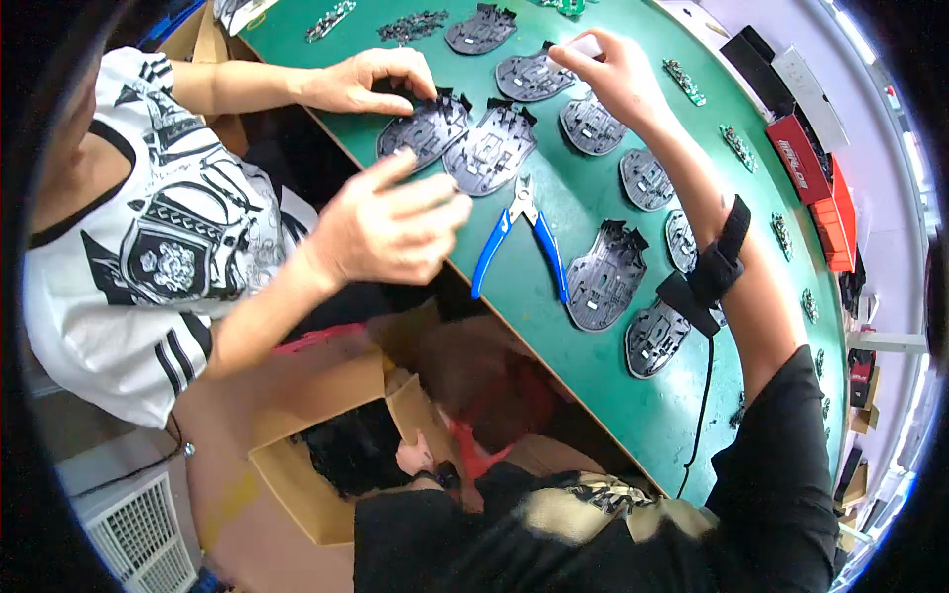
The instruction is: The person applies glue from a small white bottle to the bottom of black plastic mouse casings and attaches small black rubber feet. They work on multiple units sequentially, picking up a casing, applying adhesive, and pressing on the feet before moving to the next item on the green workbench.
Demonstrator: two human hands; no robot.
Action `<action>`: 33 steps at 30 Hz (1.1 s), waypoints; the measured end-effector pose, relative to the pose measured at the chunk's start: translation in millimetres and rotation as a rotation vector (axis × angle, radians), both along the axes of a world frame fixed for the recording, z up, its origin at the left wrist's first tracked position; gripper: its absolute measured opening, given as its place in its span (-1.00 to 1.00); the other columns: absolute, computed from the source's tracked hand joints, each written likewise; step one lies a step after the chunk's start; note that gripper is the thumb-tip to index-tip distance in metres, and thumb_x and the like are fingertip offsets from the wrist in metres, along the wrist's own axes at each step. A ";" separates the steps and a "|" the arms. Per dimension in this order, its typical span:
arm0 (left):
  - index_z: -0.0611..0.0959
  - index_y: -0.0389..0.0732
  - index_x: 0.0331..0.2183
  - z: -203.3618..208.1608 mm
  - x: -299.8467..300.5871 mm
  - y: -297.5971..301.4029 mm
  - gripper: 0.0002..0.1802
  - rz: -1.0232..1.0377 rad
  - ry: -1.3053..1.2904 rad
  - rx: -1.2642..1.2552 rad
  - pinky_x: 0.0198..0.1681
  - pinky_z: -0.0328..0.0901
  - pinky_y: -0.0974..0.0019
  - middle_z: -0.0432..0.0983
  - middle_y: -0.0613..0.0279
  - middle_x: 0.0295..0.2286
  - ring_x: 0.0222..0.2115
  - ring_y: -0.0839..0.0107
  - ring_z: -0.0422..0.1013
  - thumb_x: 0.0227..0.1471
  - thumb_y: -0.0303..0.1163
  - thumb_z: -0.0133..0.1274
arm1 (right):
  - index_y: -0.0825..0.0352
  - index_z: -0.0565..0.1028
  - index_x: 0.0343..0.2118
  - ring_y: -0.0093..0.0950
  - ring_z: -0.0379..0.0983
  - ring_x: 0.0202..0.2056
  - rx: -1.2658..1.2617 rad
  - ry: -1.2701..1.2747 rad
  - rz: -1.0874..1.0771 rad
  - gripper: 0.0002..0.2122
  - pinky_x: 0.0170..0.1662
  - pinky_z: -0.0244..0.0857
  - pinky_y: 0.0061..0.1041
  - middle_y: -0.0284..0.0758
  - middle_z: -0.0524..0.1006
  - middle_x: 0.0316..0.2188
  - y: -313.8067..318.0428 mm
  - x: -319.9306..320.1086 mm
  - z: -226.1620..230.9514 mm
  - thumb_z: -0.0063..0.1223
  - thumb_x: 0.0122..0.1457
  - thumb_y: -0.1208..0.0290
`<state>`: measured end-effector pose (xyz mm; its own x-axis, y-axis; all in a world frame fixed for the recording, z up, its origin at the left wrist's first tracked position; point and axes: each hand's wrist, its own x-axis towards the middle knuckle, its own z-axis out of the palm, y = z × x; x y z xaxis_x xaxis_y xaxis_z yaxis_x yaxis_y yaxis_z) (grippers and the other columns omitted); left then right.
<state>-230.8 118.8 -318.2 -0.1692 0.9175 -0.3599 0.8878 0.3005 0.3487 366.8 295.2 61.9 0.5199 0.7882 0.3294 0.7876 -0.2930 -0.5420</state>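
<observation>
My right hand [618, 79] reaches over the far part of the green table. Its thumb and forefinger close at the corner of a dark plastic shell [534, 77] with a jagged end; the exact contact is partly hidden. Low down, my left hand [416, 456] grips the edge of an open cardboard box [326, 499], which has black contents inside. More shells, such as a grey-black one [606, 277], lie in a curved row under my right forearm. Blue-handled cutting pliers [522, 212] rest with handles spread near the table's edge.
Across to the left, a co-worker in a white shirt [163, 237] holds both hands over two shells [491, 148]. Small green circuit boards [739, 148] line the far side. Red bins [833, 217] stand beyond. A black cable [704, 415] hangs from my forearm strap.
</observation>
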 end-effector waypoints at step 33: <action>0.69 -0.27 -0.38 18.4 -6.6 40.5 -0.46 -0.036 0.149 -0.065 -0.32 0.39 0.04 0.60 -0.07 -0.46 -0.41 -0.03 0.53 -0.12 0.08 0.15 | 0.46 0.55 -0.42 -0.34 0.51 -0.49 -0.027 -0.031 -0.017 -0.58 -0.35 0.35 -0.39 -0.15 0.55 -0.56 58.5 20.4 -14.4 0.17 0.01 0.06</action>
<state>-237.4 159.3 -299.8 -0.1930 0.8993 -0.3924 0.9388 0.2856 0.1928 387.2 353.7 47.5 0.5232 0.7882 0.3242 0.7988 -0.3209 -0.5089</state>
